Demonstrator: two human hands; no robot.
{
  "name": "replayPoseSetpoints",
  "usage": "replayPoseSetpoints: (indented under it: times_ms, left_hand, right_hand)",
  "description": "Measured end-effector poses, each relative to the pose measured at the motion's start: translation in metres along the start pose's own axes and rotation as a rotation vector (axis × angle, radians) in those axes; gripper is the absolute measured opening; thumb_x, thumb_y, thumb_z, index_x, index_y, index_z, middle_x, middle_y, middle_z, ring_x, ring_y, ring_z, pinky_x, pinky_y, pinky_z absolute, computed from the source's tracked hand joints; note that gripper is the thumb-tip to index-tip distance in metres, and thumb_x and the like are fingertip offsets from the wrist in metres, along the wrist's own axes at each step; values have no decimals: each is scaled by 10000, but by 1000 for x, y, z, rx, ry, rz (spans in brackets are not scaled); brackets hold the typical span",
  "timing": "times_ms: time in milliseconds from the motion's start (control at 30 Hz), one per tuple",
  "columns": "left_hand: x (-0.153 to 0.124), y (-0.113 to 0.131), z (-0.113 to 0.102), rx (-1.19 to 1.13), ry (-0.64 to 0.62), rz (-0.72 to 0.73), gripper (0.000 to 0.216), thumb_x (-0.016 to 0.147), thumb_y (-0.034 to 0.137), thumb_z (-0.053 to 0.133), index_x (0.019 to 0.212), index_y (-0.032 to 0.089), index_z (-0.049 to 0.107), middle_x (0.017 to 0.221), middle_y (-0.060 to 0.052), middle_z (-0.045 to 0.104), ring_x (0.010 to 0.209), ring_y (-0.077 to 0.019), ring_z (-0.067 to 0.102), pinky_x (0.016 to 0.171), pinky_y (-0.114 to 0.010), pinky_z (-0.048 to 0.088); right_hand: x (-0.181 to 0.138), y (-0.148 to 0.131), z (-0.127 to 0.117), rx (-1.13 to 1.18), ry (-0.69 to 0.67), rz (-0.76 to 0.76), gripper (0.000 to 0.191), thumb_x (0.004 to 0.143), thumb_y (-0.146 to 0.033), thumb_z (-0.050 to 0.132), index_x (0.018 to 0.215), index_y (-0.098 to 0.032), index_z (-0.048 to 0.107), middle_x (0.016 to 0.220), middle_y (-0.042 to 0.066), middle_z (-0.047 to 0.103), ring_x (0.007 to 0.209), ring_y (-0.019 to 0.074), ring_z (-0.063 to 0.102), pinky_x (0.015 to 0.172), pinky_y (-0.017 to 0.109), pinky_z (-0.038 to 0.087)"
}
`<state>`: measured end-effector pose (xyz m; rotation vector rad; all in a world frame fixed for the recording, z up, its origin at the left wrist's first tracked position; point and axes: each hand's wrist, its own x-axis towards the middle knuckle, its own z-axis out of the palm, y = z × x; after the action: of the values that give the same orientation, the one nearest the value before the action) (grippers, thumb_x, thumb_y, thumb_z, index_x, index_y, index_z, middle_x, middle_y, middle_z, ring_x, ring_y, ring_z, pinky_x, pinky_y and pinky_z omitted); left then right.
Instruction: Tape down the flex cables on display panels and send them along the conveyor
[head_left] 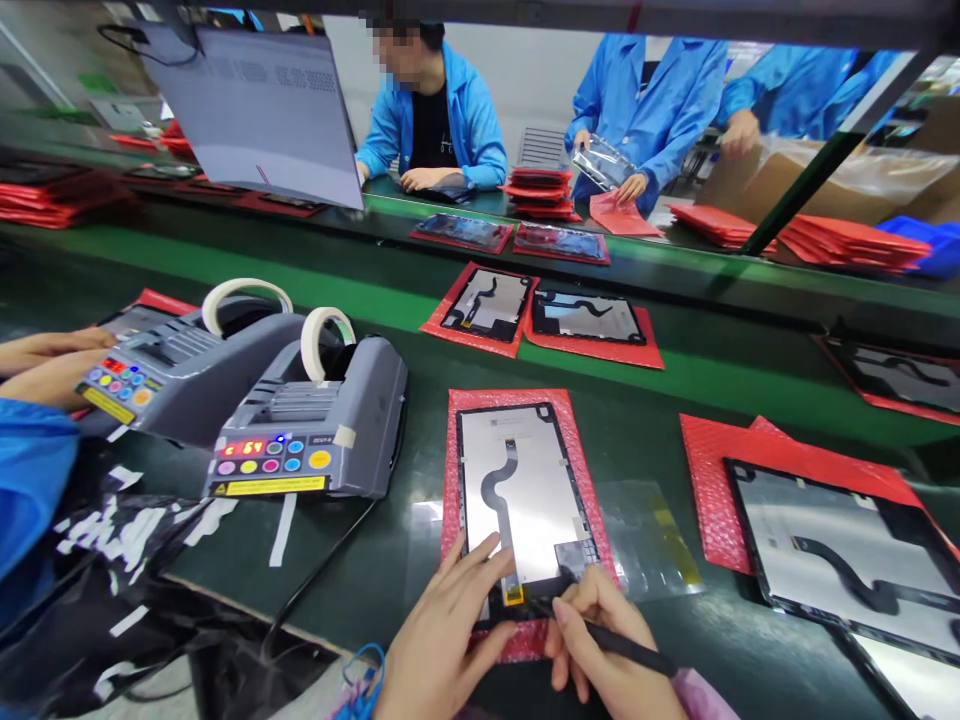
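A tablet screen panel (555, 465), silver-backed with a black border, lies on a red bubble-wrap pouch (452, 470) in front of me. A wavy dark flex cable (491, 492) runs down its back to a yellow-ended connector (513, 596). My left hand (446, 625) rests over the panel's lower left edge, fingers spread. In my right hand (607, 635), at the lower right corner, is a slim black pen-like tool (636, 650); its tip is near the panel's lower edge, partly hidden by my fingers. Clear film (637, 530) with a yellow strip sticks out from beneath the pouch.
Two grey tape dispensers (315, 420) stand to the left, near a co-worker's hands (52, 360). More panels (832, 540) on red pouches lie to the right, and others (487, 305) on the green belt ahead. Co-workers in blue coats (472, 110) are across the line.
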<state>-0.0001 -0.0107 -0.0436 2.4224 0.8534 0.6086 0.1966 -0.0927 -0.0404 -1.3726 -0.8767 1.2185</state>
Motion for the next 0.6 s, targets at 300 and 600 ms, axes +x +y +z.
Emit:
replayPoseSetpoints:
  times_ms: [300,600]
  left_hand:
    - [1,1,-2,-23,13,-15,564,968,249,634,1505,287,466,1458,-82,619,1359,-298,564,1091,-463,506]
    - [3,5,-2,-29,0,-24,551,957,216,639,1482,268,480,1468,-101,611,1387,-298,535,1108,-472,490]
  right_hand:
    - [3,-3,-1,-97,-84,27,439,956,-623,588,769,-235,506,629,11,727,406,97,606,377,176,407]
    - [1,-2,-4,-231,-91,3,400,993,-574,551,779,-237,542,594,3,727,388,99,576,385,189,417]
